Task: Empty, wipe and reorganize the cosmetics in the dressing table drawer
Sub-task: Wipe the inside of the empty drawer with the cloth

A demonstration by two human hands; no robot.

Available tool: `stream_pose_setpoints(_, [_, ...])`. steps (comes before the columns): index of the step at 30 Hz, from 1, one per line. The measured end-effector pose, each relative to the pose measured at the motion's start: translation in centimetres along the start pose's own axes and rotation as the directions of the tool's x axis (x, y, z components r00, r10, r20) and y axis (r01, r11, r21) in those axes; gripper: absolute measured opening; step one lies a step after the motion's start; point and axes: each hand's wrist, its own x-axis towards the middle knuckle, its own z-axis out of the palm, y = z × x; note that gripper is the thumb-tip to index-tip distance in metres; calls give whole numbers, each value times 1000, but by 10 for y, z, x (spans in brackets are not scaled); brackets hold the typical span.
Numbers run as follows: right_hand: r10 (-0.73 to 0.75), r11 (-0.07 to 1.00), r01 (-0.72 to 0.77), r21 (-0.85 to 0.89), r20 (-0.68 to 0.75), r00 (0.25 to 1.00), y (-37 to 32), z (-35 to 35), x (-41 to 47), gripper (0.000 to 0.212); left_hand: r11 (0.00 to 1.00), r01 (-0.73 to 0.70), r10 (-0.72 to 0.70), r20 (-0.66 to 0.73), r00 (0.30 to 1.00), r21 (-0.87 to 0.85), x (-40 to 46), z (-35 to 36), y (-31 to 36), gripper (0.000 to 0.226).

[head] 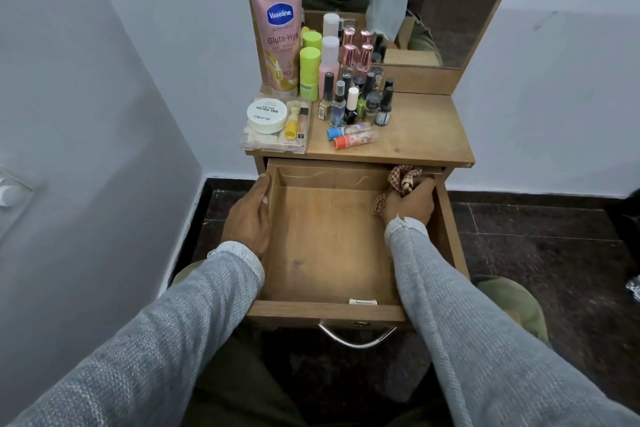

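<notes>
Head view:

- Drawer [332, 310] pulled fully out of the dressing table [415, 135], wooden floor bare, metal handle [356, 338] at the near front edge.
- Left hand [247, 215] laid against the outside of the drawer's left wall, thumb hooked over the rim, fingers fairly straight along the wood; not wrapped around anything loose.
- Right hand [410, 199] inside the drawer at the far right corner, fingers curled tight around a checked cloth [403, 177], bunched folds sticking out above and below the fist and touching the right wall.
- Cosmetics all up on the tabletop, none in the drawer.
- Pink Vaseline tube [278, 35] standing upright at the back left, leaning against the mirror frame.
- Two lime green stick containers [309, 68] just right of the tube, one behind the other.
- Pink bottle with white cap [329, 62] beside those, then two bottles with rose gold caps [356, 57].
- Cluster of small nail polish bottles [360, 100] in front, packed close together.
- Clear plastic box [275, 125] at the front left corner, round white nail polish remover tub [266, 114] resting on top of it.
- Two lip balm tubes [351, 135], one blue-capped and one orange-capped, lying on their sides near the front edge.
- Mirror [433, 10] behind, reflecting the bottles and a grey sleeve.
</notes>
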Motion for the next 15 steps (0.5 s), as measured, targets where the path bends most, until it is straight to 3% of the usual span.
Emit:
stream_pose_setpoints(4, [-3,999,3,32,0,1000,0,7,-3,27,1000,-3,3,-6,1000,30,4,-1,-1,45])
stream_pose_setpoints(15, [-160,987,160,17,204,966,-12,44,-35,23,998,-38,38,-3,999,51,1,-4,3,46])
